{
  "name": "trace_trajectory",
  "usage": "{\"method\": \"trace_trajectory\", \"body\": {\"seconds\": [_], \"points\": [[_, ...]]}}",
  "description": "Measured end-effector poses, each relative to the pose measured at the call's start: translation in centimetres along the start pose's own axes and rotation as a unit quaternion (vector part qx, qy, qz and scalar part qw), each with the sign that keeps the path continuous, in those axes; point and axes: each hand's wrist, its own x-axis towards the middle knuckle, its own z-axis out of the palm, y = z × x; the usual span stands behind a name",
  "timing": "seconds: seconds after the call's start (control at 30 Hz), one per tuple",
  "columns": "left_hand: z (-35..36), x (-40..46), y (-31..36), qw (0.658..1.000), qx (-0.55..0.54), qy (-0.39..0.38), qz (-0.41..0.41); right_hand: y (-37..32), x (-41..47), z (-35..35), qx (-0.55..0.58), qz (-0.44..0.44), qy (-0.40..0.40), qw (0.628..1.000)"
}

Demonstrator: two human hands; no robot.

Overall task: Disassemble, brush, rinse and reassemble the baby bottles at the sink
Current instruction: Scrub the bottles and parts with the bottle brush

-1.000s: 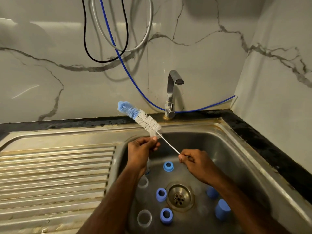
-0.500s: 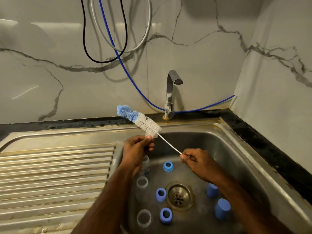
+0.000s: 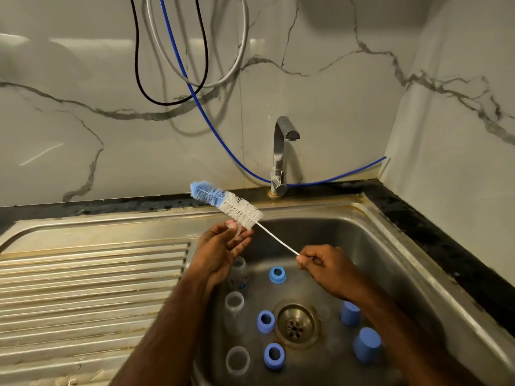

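1. The right hand (image 3: 326, 270) pinched the thin twisted-wire handle of the bottle brush (image 3: 227, 204), which slanted up to the left over the sink (image 3: 390, 246).
2. The left hand (image 3: 220, 252) held a small clear teat (image 3: 237, 232) between its curled fingers, touching the white bristles at the brush's lower end.
3. Three clear bottles stood open in the basin by the left wall: one (image 3: 238, 274) under the left hand, one (image 3: 234, 305) nearer, one (image 3: 237, 360) nearest.
4. Three blue collar rings (image 3: 277, 275) (image 3: 265, 321) (image 3: 274, 355) lay around the drain (image 3: 296, 325).
5. Two blue caps (image 3: 349, 313) (image 3: 366, 344) sat right of the drain.
6. The tap (image 3: 280, 151) stood behind the basin.
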Motion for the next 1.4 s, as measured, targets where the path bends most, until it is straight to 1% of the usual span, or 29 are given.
{"method": "trace_trajectory", "body": {"seconds": [0.1, 0.2, 0.27, 0.33, 0.4, 0.5, 0.6, 0.67, 0.7, 0.73, 0.8, 0.83, 0.9, 0.93, 0.97, 1.03, 1.1, 1.13, 1.2, 1.27, 1.33, 1.37, 1.4], "points": [[0.0, 0.4, -0.3, 0.999, -0.032, 0.039, 0.006, 0.0, 0.1, 0.1, 0.003, 0.000, -0.004, 1.000], [1.1, -0.1, -1.5, 1.000, -0.011, 0.016, 0.018, -0.3, -0.1, 0.5, 0.004, -0.008, -0.006, 1.000], [1.8, -0.5, -2.1, 0.999, 0.026, 0.000, 0.030, -0.1, 0.0, 0.8, 0.011, -0.014, 0.022, 1.000], [2.2, -0.7, -2.4, 0.998, 0.050, -0.002, 0.039, 0.2, 0.2, 0.9, 0.014, -0.018, 0.057, 0.998], [2.3, -0.7, -2.4, 0.998, 0.043, 0.001, 0.034, 0.1, 0.3, 1.1, 0.022, -0.019, 0.070, 0.997], [2.4, -0.9, -2.2, 0.999, -0.016, 0.012, 0.032, -0.4, 0.3, 1.0, 0.031, -0.016, 0.041, 0.999], [1.8, -0.8, -1.2, 0.995, -0.063, 0.054, 0.054, -0.4, 0.0, 0.6, 0.029, -0.011, 0.001, 1.000], [0.9, -0.5, -0.7, 0.994, -0.024, 0.069, 0.081, -0.2, 0.0, 0.5, 0.025, -0.010, -0.017, 0.999], [0.6, -0.4, -0.6, 0.993, 0.029, 0.061, 0.095, -0.1, 0.0, 0.5, 0.023, -0.009, -0.023, 0.999], [0.5, -0.5, -0.7, 0.987, 0.103, 0.041, 0.113, 0.0, 0.1, 0.6, 0.022, -0.010, -0.024, 0.999], [0.7, -0.7, -1.4, 0.955, 0.254, -0.013, 0.155, 0.0, 0.1, 0.8, 0.016, -0.014, -0.018, 1.000], [0.9, -0.7, -1.7, 0.936, 0.305, -0.033, 0.176, -0.1, 0.0, 0.8, 0.012, -0.014, -0.011, 1.000], [1.0, -0.7, -1.9, 0.905, 0.363, -0.040, 0.217, -0.1, 0.0, 0.6, 0.008, -0.013, 0.007, 1.000], [0.8, -0.6, -1.8, 0.895, 0.379, -0.030, 0.235, 0.0, 0.0, 0.5, 0.005, -0.012, 0.014, 1.000], [0.6, -0.4, -1.5, 0.892, 0.380, -0.013, 0.246, 0.1, 0.0, 0.3, -0.001, -0.010, 0.018, 1.000], [-0.1, 0.0, -0.7, 0.906, 0.337, 0.023, 0.254, 0.4, 0.1, 0.0, -0.020, -0.007, 0.018, 1.000], [-0.7, 0.1, -0.2, 0.926, 0.282, 0.040, 0.247, 0.5, 0.2, -0.4, -0.032, -0.004, 0.015, 0.999], [-0.9, 0.1, 0.0, 0.930, 0.277, 0.034, 0.239, 0.5, 0.2, -0.5, -0.036, -0.005, 0.016, 0.999], [-1.1, 0.0, 0.0, 0.922, 0.319, -0.006, 0.218, 0.6, 0.2, -0.6, -0.041, -0.013, 0.019, 0.999], [-0.9, -0.1, -0.4, 0.899, 0.387, -0.059, 0.196, 0.6, 0.2, -0.4, -0.042, -0.021, 0.018, 0.999], [-0.8, 0.1, -0.7, 0.878, 0.431, -0.085, 0.191, 0.7, 0.2, 0.0, -0.041, -0.031, 0.016, 0.999], [-0.7, 0.1, -0.8, 0.878, 0.430, -0.084, 0.191, 0.7, 0.3, 0.1, -0.037, -0.036, 0.018, 0.999], [-0.6, 0.0, -0.8, 0.893, 0.403, -0.072, 0.190, 0.7, 0.3, 0.1, -0.031, -0.037, 0.021, 0.999]]}}
